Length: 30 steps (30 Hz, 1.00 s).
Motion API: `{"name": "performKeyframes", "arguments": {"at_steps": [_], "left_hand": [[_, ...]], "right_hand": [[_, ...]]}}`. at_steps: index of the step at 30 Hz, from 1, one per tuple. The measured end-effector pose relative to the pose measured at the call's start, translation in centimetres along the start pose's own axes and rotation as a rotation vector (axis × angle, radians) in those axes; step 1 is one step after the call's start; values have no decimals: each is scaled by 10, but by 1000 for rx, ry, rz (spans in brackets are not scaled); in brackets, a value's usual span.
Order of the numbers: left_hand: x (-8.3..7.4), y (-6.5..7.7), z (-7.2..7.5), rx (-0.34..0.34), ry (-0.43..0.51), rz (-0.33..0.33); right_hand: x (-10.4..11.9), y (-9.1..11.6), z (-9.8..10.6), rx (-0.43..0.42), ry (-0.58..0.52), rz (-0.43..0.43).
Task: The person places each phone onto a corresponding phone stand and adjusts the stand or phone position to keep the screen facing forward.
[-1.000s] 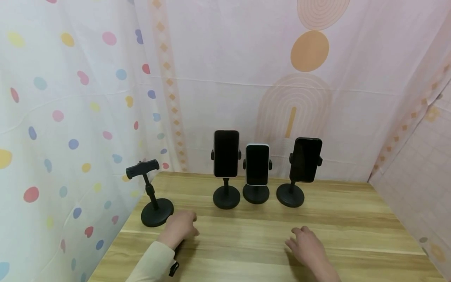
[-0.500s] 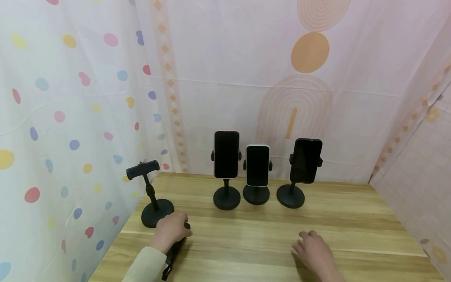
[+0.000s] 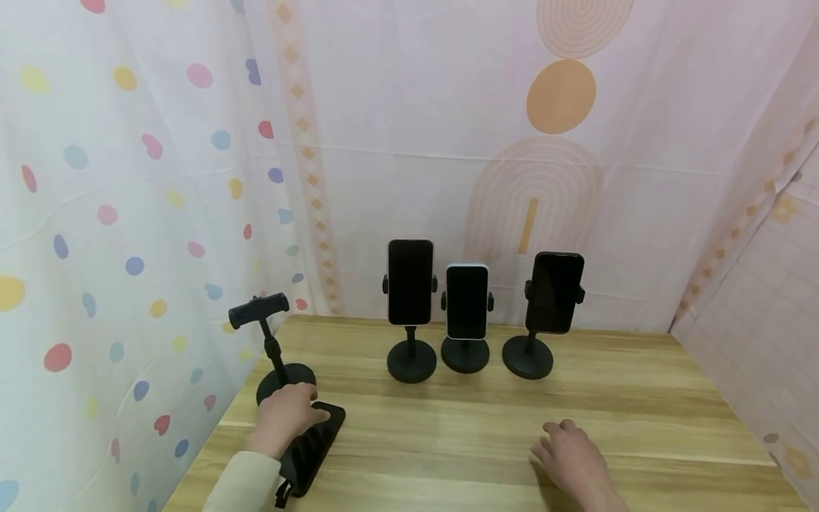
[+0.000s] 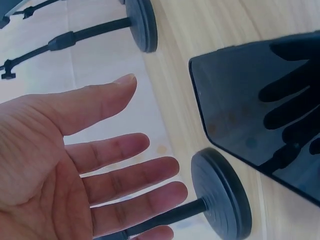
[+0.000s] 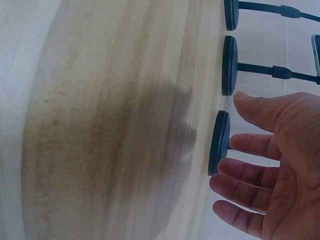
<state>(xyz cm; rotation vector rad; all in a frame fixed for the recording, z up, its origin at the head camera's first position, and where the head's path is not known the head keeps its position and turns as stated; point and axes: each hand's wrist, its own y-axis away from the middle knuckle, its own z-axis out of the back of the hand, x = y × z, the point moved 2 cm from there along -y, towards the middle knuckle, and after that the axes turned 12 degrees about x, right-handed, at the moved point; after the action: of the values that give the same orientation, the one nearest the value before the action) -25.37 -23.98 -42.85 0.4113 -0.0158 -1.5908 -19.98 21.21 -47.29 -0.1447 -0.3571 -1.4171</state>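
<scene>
A phone (image 3: 313, 451) with a black screen lies flat on the table at the left. Over its left side hovers my left hand (image 3: 284, 416), its thumb above the screen. In the left wrist view this hand (image 4: 45, 165) has its fingers spread and holds nothing; the phone (image 4: 235, 100) mirrors it. Just beyond the hand stands a black phone stand (image 3: 272, 351) with a bare clamp. At the right, my right hand (image 3: 572, 462) hovers over the table, fingers relaxed. The right wrist view shows that hand (image 5: 295, 160) holding nothing.
Three black stands at the back hold upright phones: a tall one (image 3: 410, 282), a smaller white-edged one (image 3: 466, 301) and a tilted one (image 3: 554, 292). Patterned curtains (image 3: 397, 192) hang behind and beside the wooden table (image 3: 441, 455). A black strap (image 3: 284, 492) dangles at the left wrist.
My left hand has moved left and a little nearer, uncovering the phone beneath it. The right hand has drawn slightly right and nearer. The stands have stayed put.
</scene>
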Motion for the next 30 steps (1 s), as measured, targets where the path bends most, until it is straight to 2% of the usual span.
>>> {"name": "performKeyframes", "arguments": {"at_steps": [8,24,30], "left_hand": [[17,1,11,41,43,51],[47,-8,23,-10,73,81],[60,-10,30,-26,125,88]], "right_hand": [[0,-1,0,18,1,-3],[2,-1,1,19,18,6],[3,-1,1,25,21,15]]}}
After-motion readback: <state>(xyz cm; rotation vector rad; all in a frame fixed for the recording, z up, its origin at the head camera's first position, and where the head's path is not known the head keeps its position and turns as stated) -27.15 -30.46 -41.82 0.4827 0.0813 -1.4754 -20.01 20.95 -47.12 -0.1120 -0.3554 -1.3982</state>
